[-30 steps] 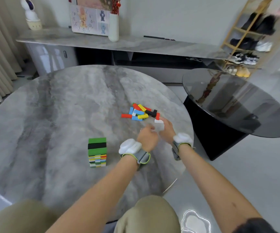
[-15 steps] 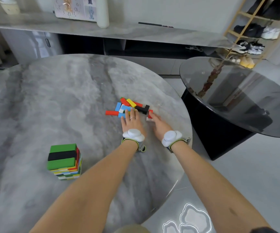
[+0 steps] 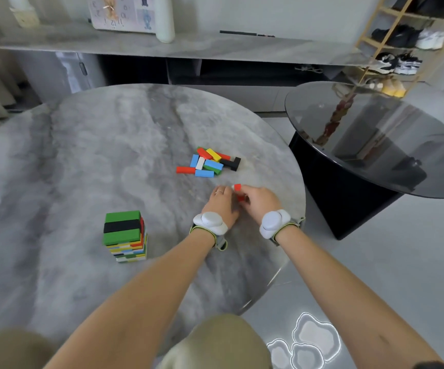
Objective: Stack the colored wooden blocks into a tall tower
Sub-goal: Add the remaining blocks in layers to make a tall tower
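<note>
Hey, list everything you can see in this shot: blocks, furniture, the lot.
block tower: one, multicoloured, green-black-green top, on the table left of the hands
loose blocks: about ten, red, blue, yellow, green, white, black, piled beyond the hands
red block: one, red, at the right fingertips
round table: one, grey marble, centre
glass side table: one, black, right
shoe rack: one, wooden, top right
long counter: one, grey, at the back
wrist trackers: two, white, one per wrist
left hand: one, beside the red block, grip unclear
right hand: one, pinching the red block
</note>
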Demonstrator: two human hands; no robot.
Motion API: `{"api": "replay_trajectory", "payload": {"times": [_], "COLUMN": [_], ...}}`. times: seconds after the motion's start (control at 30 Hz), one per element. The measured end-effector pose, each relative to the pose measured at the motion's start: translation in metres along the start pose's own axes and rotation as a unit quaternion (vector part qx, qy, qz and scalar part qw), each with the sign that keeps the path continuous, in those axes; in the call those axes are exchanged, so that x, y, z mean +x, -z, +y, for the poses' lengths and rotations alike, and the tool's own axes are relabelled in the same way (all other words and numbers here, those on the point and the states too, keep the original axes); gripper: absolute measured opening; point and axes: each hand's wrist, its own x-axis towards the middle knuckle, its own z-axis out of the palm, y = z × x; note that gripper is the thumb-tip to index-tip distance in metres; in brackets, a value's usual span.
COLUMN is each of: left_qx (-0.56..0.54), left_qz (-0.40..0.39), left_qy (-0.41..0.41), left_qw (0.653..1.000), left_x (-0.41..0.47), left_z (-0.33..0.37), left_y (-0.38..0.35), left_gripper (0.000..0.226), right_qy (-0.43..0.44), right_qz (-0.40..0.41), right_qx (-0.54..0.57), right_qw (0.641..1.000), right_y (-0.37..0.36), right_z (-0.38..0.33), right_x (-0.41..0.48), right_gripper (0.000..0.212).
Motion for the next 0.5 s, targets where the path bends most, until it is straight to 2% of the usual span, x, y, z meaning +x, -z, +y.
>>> {"api": "replay_trajectory", "payload": {"times": [0.2, 0.3, 0.37, 0.43, 0.5], "left_qx": [-0.076, -0.064, -0.085, -0.089, -0.055], "left_qz": [0.052, 0.085, 0.077, 0.053, 0.028], "left_qy": [0.004, -0.023, -0.02, -0.01, -0.011], "left_qw": [0.996, 0.994, 0.993, 0.995, 0.998], "left_x": [-0.039, -0.053, -0.057, -0.058, -0.054], "left_z": [-0.02, -0.026, -0.028, -0.029, -0.03], "left_y": [0.0, 0.004, 0.005, 0.007, 0.009], "left_gripper": [0.023, 0.022, 0.021, 0.031, 0.055], "right_qy": [0.034, 0.041, 0.034, 0.013, -0.027], "right_qz": [0.016, 0.005, -0.002, 0.02, 0.063], "right_qx": [0.023, 0.05, 0.08, 0.112, 0.115], "right_qw": [0.999, 0.998, 0.996, 0.993, 0.991], "right_y": [-0.013, -0.013, -0.011, -0.01, -0.008], "right_z": [-0.023, -0.032, -0.033, -0.031, -0.026], "right_x": [-0.05, -0.066, -0.067, -0.065, -0.062], "right_gripper": [0.025, 0.021, 0.018, 0.016, 0.017]}}
